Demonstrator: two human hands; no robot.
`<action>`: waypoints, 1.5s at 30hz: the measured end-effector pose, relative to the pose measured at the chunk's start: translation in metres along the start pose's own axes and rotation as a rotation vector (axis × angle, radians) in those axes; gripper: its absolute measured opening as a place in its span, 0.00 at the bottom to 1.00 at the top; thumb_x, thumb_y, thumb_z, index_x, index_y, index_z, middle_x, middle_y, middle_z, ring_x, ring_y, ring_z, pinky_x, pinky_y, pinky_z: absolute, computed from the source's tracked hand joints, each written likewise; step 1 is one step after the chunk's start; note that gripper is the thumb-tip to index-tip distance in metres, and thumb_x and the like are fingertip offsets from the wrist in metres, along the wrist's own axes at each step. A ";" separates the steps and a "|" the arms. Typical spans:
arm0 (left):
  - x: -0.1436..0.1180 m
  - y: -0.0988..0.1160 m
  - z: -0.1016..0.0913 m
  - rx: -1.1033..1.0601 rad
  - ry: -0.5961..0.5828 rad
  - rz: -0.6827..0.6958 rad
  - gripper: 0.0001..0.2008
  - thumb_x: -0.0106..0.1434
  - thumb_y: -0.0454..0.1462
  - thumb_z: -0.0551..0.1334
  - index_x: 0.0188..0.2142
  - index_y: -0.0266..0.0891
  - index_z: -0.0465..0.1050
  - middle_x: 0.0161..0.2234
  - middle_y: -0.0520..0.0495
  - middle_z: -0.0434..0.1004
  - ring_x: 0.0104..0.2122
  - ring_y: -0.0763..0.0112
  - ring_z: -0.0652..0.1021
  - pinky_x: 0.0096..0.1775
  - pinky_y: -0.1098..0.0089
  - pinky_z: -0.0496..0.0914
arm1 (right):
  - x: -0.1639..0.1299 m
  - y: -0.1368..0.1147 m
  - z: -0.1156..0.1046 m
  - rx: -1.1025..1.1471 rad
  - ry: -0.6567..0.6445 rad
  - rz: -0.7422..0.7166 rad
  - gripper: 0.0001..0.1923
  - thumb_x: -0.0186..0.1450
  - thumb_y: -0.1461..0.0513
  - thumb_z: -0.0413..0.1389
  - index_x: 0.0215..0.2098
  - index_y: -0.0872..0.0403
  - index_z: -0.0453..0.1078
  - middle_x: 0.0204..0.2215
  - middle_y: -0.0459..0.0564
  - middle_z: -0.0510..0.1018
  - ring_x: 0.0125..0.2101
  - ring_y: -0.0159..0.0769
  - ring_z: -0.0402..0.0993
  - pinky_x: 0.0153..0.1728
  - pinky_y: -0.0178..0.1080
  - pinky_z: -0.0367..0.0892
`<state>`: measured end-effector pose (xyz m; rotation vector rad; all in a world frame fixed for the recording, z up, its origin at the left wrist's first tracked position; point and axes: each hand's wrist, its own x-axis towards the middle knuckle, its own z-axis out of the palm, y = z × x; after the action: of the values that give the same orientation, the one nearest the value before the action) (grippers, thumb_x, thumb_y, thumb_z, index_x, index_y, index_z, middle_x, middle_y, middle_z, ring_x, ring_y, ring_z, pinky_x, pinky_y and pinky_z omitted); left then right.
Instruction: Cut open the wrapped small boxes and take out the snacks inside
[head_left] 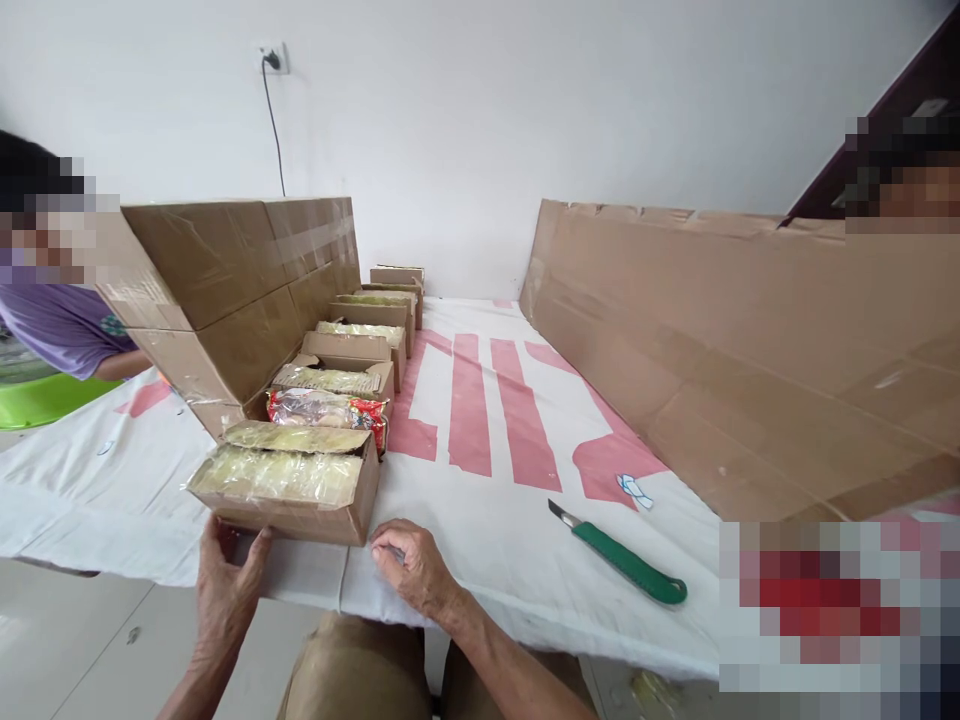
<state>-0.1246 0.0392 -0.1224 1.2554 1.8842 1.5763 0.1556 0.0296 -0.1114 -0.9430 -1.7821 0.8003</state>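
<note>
A small open cardboard box (300, 500) filled with pale yellow plastic-wrapped packs sits at the near edge of the table. My left hand (225, 580) touches its front left lower corner, fingers spread against the cardboard. Just right of the box's front corner, my right hand (409, 565) rests on the white cloth with fingers curled; whether it holds anything I cannot tell. Behind this box runs a row of similar open boxes (352, 350), and a red-and-clear snack pack (330, 410) lies between the first two.
A green utility knife (626, 560) lies on the white and pink cloth (487, 420) to the right. Large cardboard cartons (240, 290) stand at left, a long cardboard wall (750, 350) at right. A person in a purple shirt (67, 325) is at far left.
</note>
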 end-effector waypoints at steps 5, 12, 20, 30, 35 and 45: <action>-0.017 0.014 -0.007 0.152 0.136 0.072 0.56 0.57 0.54 0.70 0.75 0.34 0.46 0.71 0.25 0.55 0.69 0.32 0.63 0.66 0.32 0.62 | 0.000 -0.005 -0.005 -0.020 0.135 0.005 0.10 0.68 0.61 0.54 0.32 0.52 0.77 0.34 0.51 0.84 0.35 0.38 0.81 0.38 0.38 0.74; -0.091 0.078 0.019 0.250 -0.027 1.073 0.50 0.62 0.30 0.70 0.77 0.46 0.46 0.77 0.37 0.46 0.75 0.50 0.56 0.73 0.46 0.54 | -0.015 -0.007 -0.048 -0.410 0.283 -0.068 0.15 0.69 0.60 0.56 0.53 0.52 0.77 0.58 0.58 0.80 0.58 0.46 0.76 0.58 0.48 0.71; -0.118 0.041 0.058 0.633 -0.483 1.293 0.25 0.70 0.41 0.63 0.65 0.41 0.70 0.69 0.42 0.68 0.71 0.55 0.62 0.75 0.51 0.40 | -0.065 0.006 -0.129 -0.980 -0.077 0.307 0.30 0.71 0.55 0.57 0.69 0.54 0.68 0.71 0.64 0.65 0.71 0.61 0.59 0.66 0.63 0.59; -0.124 0.047 0.057 0.608 -0.472 1.221 0.23 0.71 0.43 0.61 0.63 0.40 0.72 0.68 0.40 0.71 0.70 0.55 0.63 0.74 0.53 0.42 | -0.070 0.010 -0.130 -1.015 -0.126 0.356 0.29 0.72 0.55 0.56 0.70 0.52 0.67 0.72 0.61 0.64 0.71 0.58 0.59 0.67 0.61 0.58; -0.123 0.049 0.055 0.622 -0.488 1.204 0.22 0.71 0.41 0.61 0.63 0.40 0.72 0.67 0.41 0.71 0.70 0.55 0.64 0.74 0.53 0.42 | -0.070 0.011 -0.132 -1.037 -0.126 0.357 0.28 0.73 0.55 0.55 0.70 0.52 0.68 0.71 0.60 0.66 0.71 0.57 0.60 0.67 0.61 0.58; -0.124 0.051 0.055 0.623 -0.500 1.189 0.22 0.71 0.39 0.60 0.63 0.40 0.72 0.67 0.40 0.71 0.70 0.54 0.64 0.73 0.52 0.44 | -0.069 0.010 -0.130 -1.033 -0.110 0.354 0.27 0.73 0.57 0.54 0.69 0.52 0.68 0.71 0.60 0.66 0.71 0.56 0.60 0.67 0.60 0.59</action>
<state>0.0022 -0.0315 -0.1222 3.0512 1.3050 0.8030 0.2978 -0.0101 -0.1041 -1.9398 -2.1651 0.0598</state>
